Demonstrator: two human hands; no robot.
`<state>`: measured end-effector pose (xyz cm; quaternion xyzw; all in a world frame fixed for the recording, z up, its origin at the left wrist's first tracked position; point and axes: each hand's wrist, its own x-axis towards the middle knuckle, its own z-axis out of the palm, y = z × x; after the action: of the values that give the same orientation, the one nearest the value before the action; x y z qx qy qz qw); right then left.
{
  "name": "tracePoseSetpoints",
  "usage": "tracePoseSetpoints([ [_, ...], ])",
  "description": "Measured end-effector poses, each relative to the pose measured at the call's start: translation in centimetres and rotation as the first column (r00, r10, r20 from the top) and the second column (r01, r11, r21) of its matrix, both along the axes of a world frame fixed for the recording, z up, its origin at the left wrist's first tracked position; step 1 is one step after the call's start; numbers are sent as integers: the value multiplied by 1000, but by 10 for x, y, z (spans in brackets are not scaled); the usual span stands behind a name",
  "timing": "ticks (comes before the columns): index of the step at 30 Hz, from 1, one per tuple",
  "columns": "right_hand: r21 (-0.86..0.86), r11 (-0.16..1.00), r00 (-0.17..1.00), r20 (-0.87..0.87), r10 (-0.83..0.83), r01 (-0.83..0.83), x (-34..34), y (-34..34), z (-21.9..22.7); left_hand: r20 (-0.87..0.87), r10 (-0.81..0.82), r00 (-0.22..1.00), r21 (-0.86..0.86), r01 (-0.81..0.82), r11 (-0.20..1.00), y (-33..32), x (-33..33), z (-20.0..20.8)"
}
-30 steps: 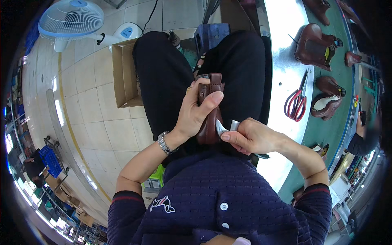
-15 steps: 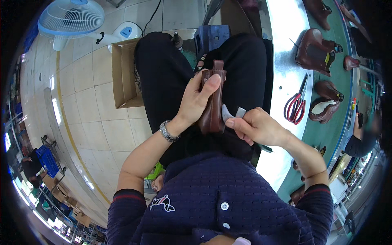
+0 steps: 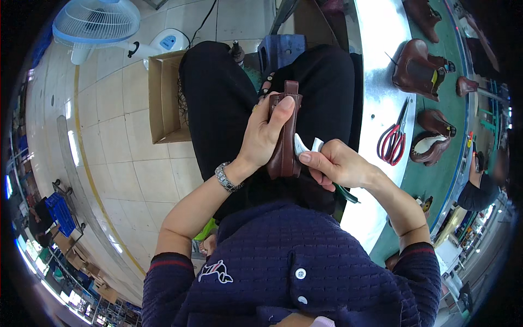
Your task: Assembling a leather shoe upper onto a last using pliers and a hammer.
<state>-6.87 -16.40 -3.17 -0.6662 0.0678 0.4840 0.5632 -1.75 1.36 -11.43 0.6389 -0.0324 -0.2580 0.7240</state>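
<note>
gripping a brown leather piece in left hand, right hand pinching small snips

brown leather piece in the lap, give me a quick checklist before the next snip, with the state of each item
1. Left hand grips the brown leather piece, thumb along its front: ok.
2. Right hand holds the small snips, pale blades at the piece's right edge: ok.
3. Left fingers clear of the blades: cannot tell, those behind the piece are hidden.
4. Exactly what the blades are closing on: cannot tell, too small.
5. Piece held over the lap, apart from the workbench: ok.
6. Red-handled scissors lying on the workbench, away from both hands: ok.
</note>
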Motion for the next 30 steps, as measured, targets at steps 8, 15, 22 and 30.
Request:
tracePoseSetpoints([
  [8, -90, 996, 998, -66, -1, -5, 9, 3, 10, -126, 41, 991, -20, -44, 999, -3, 5, 4],
  [15, -328, 945, 998, 57, 16, 3, 11, 13, 23, -100, 35, 994, -20, -37, 999, -5, 11, 1],
  [22, -408, 887, 958, 262, -115, 218, 0, 2, 5, -187, 12, 982, -186, -48, 981, -2, 12, -4],
  [30, -886, 133, 841, 463, 279, 444, -29, -111, -66, -123, -114, 986, -227, 84, 970, 3, 12, -12],
])
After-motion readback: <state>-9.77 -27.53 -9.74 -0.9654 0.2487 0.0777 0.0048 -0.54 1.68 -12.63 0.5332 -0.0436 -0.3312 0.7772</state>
